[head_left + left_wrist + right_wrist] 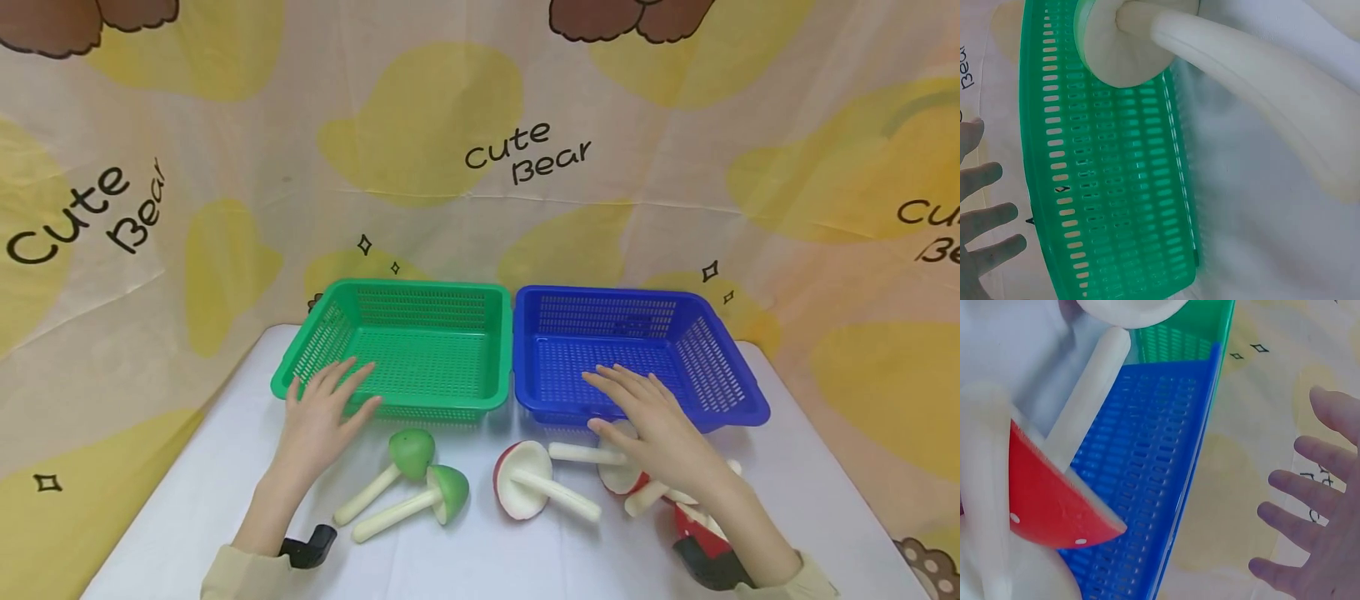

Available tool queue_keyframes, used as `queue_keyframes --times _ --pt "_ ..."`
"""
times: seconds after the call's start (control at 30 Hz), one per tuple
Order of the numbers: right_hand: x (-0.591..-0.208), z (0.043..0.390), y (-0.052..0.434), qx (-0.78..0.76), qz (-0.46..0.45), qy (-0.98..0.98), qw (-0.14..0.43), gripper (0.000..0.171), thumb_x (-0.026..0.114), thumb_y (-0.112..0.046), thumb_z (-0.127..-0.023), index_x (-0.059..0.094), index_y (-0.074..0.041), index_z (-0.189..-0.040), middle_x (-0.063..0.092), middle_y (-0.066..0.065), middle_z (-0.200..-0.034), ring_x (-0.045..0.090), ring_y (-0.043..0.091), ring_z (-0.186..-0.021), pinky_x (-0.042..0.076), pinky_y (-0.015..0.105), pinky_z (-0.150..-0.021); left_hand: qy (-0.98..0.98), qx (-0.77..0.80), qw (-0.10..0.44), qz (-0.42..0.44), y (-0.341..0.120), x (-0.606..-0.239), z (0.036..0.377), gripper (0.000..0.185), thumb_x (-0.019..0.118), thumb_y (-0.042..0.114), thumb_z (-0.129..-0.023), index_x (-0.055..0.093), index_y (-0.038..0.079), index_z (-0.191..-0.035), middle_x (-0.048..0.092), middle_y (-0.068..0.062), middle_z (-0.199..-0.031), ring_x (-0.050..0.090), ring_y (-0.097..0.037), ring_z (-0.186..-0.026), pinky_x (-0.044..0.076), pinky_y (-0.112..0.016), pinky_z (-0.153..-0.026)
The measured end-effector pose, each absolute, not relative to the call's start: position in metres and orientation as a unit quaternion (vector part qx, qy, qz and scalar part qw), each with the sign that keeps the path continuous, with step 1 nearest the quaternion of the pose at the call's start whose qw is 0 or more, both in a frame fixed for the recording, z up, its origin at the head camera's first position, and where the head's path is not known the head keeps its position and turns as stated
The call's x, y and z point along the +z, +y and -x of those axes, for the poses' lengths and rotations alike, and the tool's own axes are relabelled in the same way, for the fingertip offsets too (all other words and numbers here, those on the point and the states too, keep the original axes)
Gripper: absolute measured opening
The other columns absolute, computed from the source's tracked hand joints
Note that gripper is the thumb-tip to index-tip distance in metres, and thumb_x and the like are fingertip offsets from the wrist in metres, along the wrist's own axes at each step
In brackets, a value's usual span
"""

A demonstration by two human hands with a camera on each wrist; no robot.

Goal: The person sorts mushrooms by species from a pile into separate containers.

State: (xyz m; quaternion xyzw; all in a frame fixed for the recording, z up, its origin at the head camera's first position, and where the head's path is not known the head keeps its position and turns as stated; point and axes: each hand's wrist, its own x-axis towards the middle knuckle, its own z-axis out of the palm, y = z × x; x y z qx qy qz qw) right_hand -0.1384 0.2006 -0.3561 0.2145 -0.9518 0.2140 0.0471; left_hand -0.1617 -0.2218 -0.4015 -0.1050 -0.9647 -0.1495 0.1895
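Note:
My left hand [318, 429] hovers with spread fingers at the front left of the green basket [420, 410], holding nothing. Just below and right of it lie two toy mushrooms with green caps: one green mushroom [412, 454] behind, another green mushroom [450, 493] in front. In front of the blue basket [536, 408], my right hand [660, 425] is held out, fingers extended and nothing gripped. Beneath it several red-capped toy mushrooms lie together, partly hidden by the hand and forearm; one red mushroom [1063, 494] shows white spots. A separate red mushroom [525, 481] lies near the middle.
Both baskets stand side by side at the back of the white table [465, 567], with no mushrooms inside. A patterned cloth [420, 125] hangs behind them and down both sides. Black wrist mounts [311, 550] sit on the forearms.

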Motion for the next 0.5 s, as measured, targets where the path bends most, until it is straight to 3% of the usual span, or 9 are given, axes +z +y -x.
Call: queue_keyframes --times 0.27,0.5 --pt "-0.357 0.138 0.188 0.196 -0.258 -0.944 0.066 0.049 0.060 -0.037 -0.094 0.051 -0.021 -0.139 0.052 0.007 -0.142 0.043 0.033 -0.135 0.032 0.060 -0.110 -0.957 -0.159 0.217 0.106 -0.229 -0.403 0.158 0.046 0.064 0.035 -0.091 0.056 0.018 -0.133 0.051 -0.015 -0.140 0.041 -0.039 -0.131 0.019 -0.074 -0.105" --pt "-0.361 0.138 0.179 0.190 -0.273 -0.942 0.054 0.044 0.064 -0.033 -0.092 0.056 -0.021 -0.134 0.056 0.005 -0.137 0.050 0.030 -0.129 0.042 0.056 -0.105 -0.951 -0.183 0.229 0.100 -0.234 -0.405 0.155 0.040 0.066 0.029 -0.090 0.060 0.015 -0.128 0.055 -0.015 -0.134 0.044 -0.039 -0.127 0.019 -0.074 -0.105"
